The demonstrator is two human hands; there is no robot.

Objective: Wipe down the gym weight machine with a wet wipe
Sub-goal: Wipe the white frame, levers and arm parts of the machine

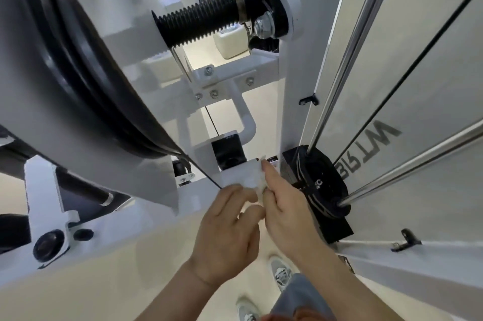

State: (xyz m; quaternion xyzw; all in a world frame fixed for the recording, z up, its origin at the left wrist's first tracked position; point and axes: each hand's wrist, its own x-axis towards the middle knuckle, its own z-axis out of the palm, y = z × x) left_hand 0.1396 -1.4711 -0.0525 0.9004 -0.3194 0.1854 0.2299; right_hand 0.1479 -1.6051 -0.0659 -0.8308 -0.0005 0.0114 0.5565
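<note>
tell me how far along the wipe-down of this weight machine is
Done: no surface shows as wiped, so I cannot tell. In hand: left hand and right hand pinch the wet wipe at the white frame bar beside the weight stack. Left, likely: the guide rods and big black wheel.

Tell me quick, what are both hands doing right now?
Left hand: pinching the wipe.
Right hand: pinching the same wipe, index finger straight.

Both forearms reached forward, hands close together; the left hand (224, 224) and right hand (285, 205) pinched a wipe (257, 188), right forefinger extended.
</note>
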